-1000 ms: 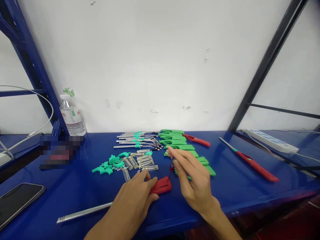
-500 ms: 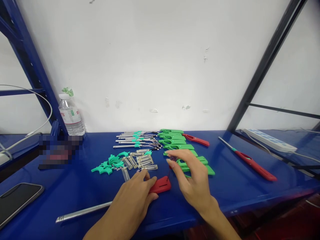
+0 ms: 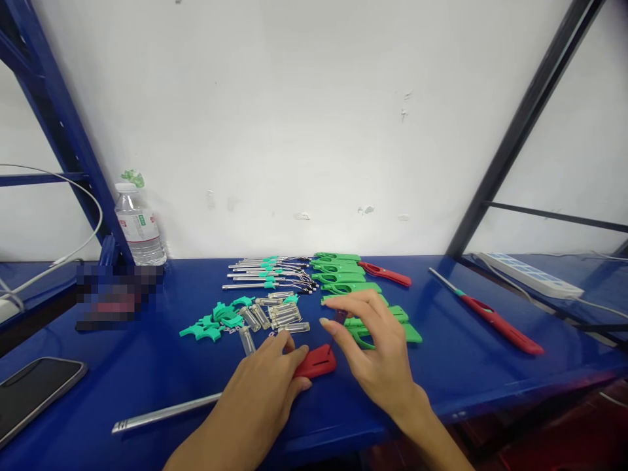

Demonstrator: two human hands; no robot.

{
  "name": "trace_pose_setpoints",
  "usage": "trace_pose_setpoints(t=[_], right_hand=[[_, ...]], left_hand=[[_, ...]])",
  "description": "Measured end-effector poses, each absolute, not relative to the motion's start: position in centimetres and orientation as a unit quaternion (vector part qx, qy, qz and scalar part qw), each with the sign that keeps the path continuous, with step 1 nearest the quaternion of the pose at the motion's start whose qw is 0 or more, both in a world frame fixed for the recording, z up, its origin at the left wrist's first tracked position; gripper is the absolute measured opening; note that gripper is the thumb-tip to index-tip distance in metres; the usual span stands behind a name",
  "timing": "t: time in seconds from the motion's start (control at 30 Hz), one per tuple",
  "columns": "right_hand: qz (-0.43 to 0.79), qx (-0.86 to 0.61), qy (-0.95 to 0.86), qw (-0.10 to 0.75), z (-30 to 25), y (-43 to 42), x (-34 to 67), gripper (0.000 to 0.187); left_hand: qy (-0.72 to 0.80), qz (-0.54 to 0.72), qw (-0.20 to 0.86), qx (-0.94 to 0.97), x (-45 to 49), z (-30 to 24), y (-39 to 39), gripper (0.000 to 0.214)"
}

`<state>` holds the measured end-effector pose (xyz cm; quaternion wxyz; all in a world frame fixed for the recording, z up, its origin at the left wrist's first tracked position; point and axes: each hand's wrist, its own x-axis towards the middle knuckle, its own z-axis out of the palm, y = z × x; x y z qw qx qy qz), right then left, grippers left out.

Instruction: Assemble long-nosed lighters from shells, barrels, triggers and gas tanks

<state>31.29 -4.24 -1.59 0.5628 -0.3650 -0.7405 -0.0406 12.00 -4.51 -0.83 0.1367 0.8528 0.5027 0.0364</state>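
Note:
My left hand (image 3: 267, 379) presses a red utility lighter (image 3: 318, 362) against the blue table, fingers and thumb wrapped round its handle. The lighter's metal tube (image 3: 169, 413) sticks out to the left from under that hand. In my right hand (image 3: 383, 347) is a small screwdriver with a dark handle (image 3: 340, 316), held between thumb and fingers. Its thin shaft slants down to the lighter's right end; the tip is too small to make out. Behind my right hand lie several green lighter handle shells (image 3: 346, 278), partly covered by it.
Clear fuel tanks (image 3: 284, 315) and teal triggers (image 3: 210, 324) are heaped beyond my left hand. Metal tubes with wires (image 3: 260, 275) lie behind. At right are a red lighter (image 3: 498, 322) and a power strip (image 3: 530, 275); at left, a bottle (image 3: 140, 229) and phone (image 3: 36, 396).
My right thumb and fingers have shifted on the screwdriver, showing more of its dark handle. My left hand and the red utility lighter stay almost where they were.

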Motion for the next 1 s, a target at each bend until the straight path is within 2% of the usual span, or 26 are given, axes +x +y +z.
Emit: trace_pose_setpoints(t=[0.13, 0.27, 0.37, 0.53, 0.77, 0.93, 1.0], right_hand=[[-0.013, -0.351, -0.760, 0.546, -1.59, -4.17, 31.30, 0.040], [-0.022, -0.364, -0.729, 0.579, -1.58, -4.06, 31.27, 0.026], [-0.036, -0.379, -0.727, 0.571, -1.45, -4.15, 31.30, 0.019], [-0.036, -0.353, -0.755, 0.551, -1.48, -4.09, 31.38, 0.039], [-0.075, -0.368, -0.741, 0.557, -1.64, -4.21, 31.29, 0.025], [0.007, -0.348, -0.767, 0.539, -1.68, -4.31, 31.39, 0.042], [0.025, -0.354, -0.766, 0.536, -1.76, -4.21, 31.44, 0.042]], left_hand=[[0.503, 0.033, 0.145, 0.852, 12.03, -0.66, -4.47, 0.031], [0.502, 0.035, 0.143, 0.852, 12.21, -0.56, -4.31, 0.031], [0.501, 0.040, 0.138, 0.853, 12.22, -0.76, -4.23, 0.030], [0.498, 0.040, 0.140, 0.855, 11.99, -1.00, -4.35, 0.031], [0.502, 0.038, 0.141, 0.853, 12.16, -0.81, -4.36, 0.030], [0.497, 0.044, 0.142, 0.855, 12.09, -0.96, -4.48, 0.034], [0.495, 0.044, 0.140, 0.856, 12.12, -1.05, -4.47, 0.033]])
